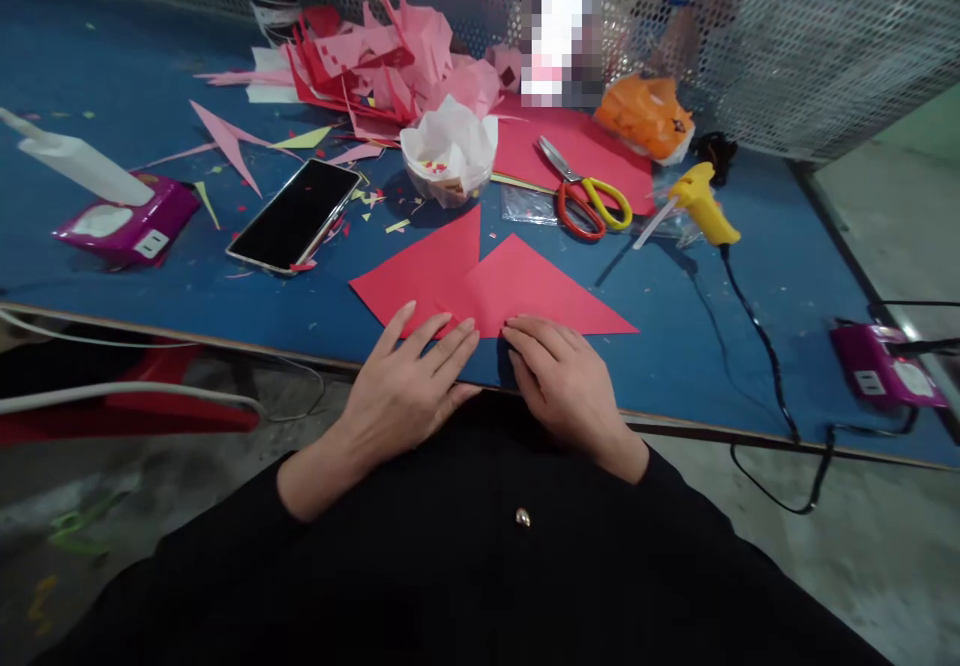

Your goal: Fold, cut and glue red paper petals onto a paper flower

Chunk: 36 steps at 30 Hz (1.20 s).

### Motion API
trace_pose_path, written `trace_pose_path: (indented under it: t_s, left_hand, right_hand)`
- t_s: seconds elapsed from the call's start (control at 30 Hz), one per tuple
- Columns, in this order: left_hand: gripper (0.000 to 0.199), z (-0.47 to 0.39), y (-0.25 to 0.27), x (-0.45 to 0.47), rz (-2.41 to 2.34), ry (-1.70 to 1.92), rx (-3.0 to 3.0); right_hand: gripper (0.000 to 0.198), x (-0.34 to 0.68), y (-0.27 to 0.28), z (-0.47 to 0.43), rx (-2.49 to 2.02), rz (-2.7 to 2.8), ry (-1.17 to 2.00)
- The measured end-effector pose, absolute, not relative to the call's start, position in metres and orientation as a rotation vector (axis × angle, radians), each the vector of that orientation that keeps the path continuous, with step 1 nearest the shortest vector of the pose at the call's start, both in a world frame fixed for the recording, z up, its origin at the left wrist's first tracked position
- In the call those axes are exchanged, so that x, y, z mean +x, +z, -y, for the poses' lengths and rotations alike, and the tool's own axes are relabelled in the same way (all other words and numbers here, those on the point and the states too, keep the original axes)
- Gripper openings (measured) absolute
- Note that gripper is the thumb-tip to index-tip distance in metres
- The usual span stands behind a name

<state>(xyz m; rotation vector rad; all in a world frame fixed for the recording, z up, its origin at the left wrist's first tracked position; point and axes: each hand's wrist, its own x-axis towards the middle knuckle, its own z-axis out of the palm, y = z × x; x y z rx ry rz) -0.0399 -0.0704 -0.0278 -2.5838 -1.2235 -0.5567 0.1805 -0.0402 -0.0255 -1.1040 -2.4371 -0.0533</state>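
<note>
Red paper (525, 291) lies near the table's front edge, showing two pointed triangular parts that overlap in the middle. Whether it is one folded sheet or two pieces, I cannot tell. My left hand (412, 376) is open, its spread fingers resting flat on the lower edge of the left part. On the right part's lower edge rest the fingertips of my right hand (562, 376), its fingers extended close together and lying on the paper. Neither hand grips anything. Just beyond the paper stands a white-lined bowl (450, 151) with small scraps inside.
Scissors (581, 191) and a yellow glue gun (705, 204) with a black cord lie to the right. Leftward are a phone (296, 216) and a purple box (124, 221). Pink and red paper cutouts (390, 61) pile up behind. Another purple box (885, 366) sits far right.
</note>
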Motion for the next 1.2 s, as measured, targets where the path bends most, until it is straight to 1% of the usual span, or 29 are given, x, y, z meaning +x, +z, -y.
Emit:
trace_pose_path:
  t_s: [0.1,0.23,0.3,0.4,0.57,0.67,0.8,0.87,0.93,1.0,1.1,1.13,1.2]
  left_hand:
    - [0.044,0.069,-0.030,-0.042,1.230,-0.594,-2.601]
    - [0.031,0.067,-0.031,-0.053,1.362,-0.844,-2.579]
    - [0.034,0.064,-0.030,-0.059,1.549,-0.908,-2.498]
    - [0.043,0.059,-0.028,-0.064,1.757,-0.902,-2.419]
    - [0.039,0.054,-0.029,-0.065,1.845,-1.009,-2.414]
    - [0.038,0.049,-0.026,-0.065,1.936,-1.159,-2.404]
    - [0.045,0.038,-0.004,-0.066,1.999,-1.484,-2.197]
    - [0.048,0.025,0.011,-0.067,1.967,-1.721,-2.043]
    - [0.047,0.006,0.025,-0.066,1.930,-2.045,-1.897]
    - [0.040,-0.016,0.037,-0.063,1.831,-2.492,-1.710]
    - [0.033,-0.044,0.051,-0.054,1.746,-3.008,-1.564]
    - [0.032,-0.051,0.055,-0.051,1.743,-3.130,-1.550]
    - [0.033,-0.059,0.060,-0.042,1.772,-3.269,-1.590]
  right_hand:
    - [0.028,0.181,-0.025,0.040,-1.095,2.445,-0.062]
    - [0.025,0.177,-0.018,0.034,-1.039,2.495,-0.138]
    - [0.025,0.171,-0.011,0.030,-0.960,2.562,-0.180]
    - [0.026,0.156,-0.003,0.023,-0.833,2.710,-0.192]
    - [0.024,0.137,-0.006,0.014,-0.767,2.848,-0.277]
    - [0.025,0.135,-0.006,0.009,-0.814,2.828,-0.331]
    - [0.023,0.142,0.011,-0.002,-0.958,2.633,-0.275]
    - [0.023,0.147,0.029,-0.011,-1.063,2.469,-0.181]
    - [0.020,0.151,0.047,-0.024,-1.128,2.299,-0.003]
    - [0.021,0.154,0.064,-0.039,-1.152,2.146,0.269]
    - [0.028,0.154,0.081,-0.064,-1.131,1.837,0.800]
    - [0.028,0.154,0.083,-0.071,-1.112,1.712,0.960]
    - [0.024,0.153,0.085,-0.084,-1.070,1.516,1.177]
